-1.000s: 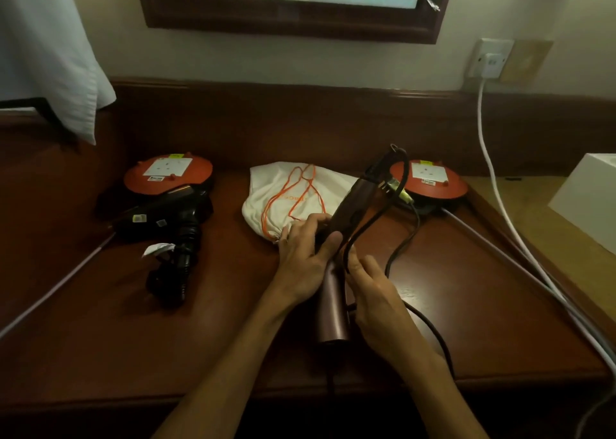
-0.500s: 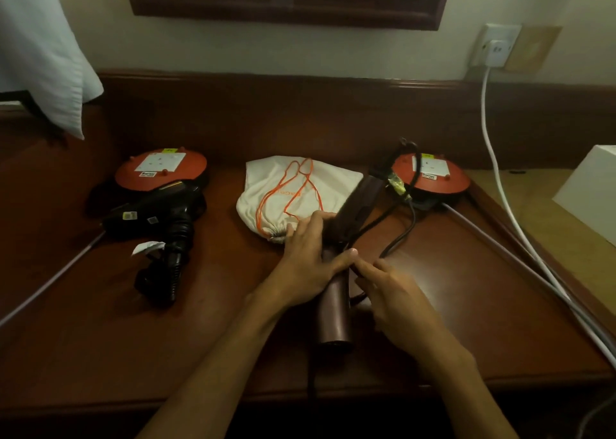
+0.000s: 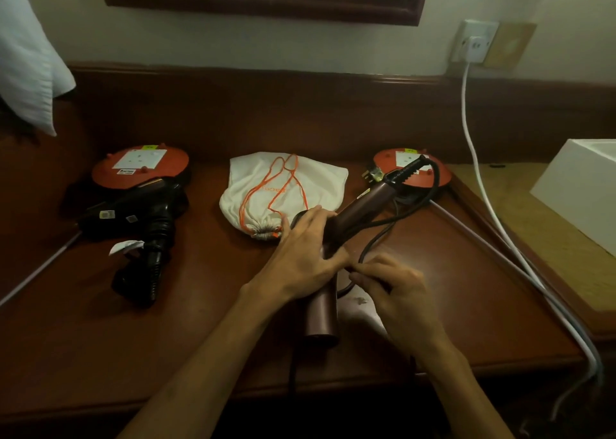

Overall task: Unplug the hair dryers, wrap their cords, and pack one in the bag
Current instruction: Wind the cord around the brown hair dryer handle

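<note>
step: cord wrap | brown dryer point(image 3: 336, 265) near counter point(image 3: 100, 338) front edge, mid | left hand point(image 3: 301, 258) grip clasps body | right hand point(image 3: 396, 292) grip pinches cord point(image 3: 376, 242) | advice: wind snug, even loops

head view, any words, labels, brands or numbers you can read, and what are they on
None can be read with certainty.
White drawstring cloth bag: orange print, upside down, too blurred.
Left orange round cord reel: white socket plate, small black-and-white label, yellow sticker; all too small.
Right orange round cord reel: white and yellow stickers, too small.
Black hair dryer: two small stickers and a white tag, unreadable.
</note>
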The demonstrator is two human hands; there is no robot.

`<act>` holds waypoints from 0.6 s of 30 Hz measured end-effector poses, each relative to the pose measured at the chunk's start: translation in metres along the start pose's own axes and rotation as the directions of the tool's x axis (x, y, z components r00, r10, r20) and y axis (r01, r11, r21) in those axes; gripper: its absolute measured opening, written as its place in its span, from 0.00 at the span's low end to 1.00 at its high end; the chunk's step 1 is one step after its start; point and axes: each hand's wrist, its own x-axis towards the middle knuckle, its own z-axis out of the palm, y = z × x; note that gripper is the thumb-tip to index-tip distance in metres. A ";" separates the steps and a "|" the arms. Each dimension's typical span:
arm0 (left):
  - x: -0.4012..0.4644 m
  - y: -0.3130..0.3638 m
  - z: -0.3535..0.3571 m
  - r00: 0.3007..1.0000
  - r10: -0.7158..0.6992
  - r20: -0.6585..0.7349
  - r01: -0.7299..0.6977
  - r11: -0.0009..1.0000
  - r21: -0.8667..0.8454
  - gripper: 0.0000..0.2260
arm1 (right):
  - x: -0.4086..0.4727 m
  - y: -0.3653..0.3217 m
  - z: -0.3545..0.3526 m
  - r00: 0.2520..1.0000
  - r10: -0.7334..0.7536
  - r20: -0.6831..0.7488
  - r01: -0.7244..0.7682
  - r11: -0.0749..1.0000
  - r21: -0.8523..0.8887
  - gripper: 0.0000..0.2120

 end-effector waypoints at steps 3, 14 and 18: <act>0.001 -0.001 -0.001 0.999 0.003 0.048 -0.003 1.000 -0.005 0.18 | 0.007 -0.007 0.006 0.995 0.099 -0.007 -0.098 0.994 0.050 0.03; -0.012 -0.015 -0.023 0.997 -0.010 0.077 0.038 0.929 -0.369 0.20 | -0.028 0.023 -0.065 0.614 0.492 0.618 -0.789 0.421 0.449 0.12; -0.013 -0.014 -0.028 0.990 0.026 0.141 0.031 0.921 -0.389 0.20 | 0.004 0.031 -0.067 0.760 0.556 0.338 -0.630 0.757 0.172 0.11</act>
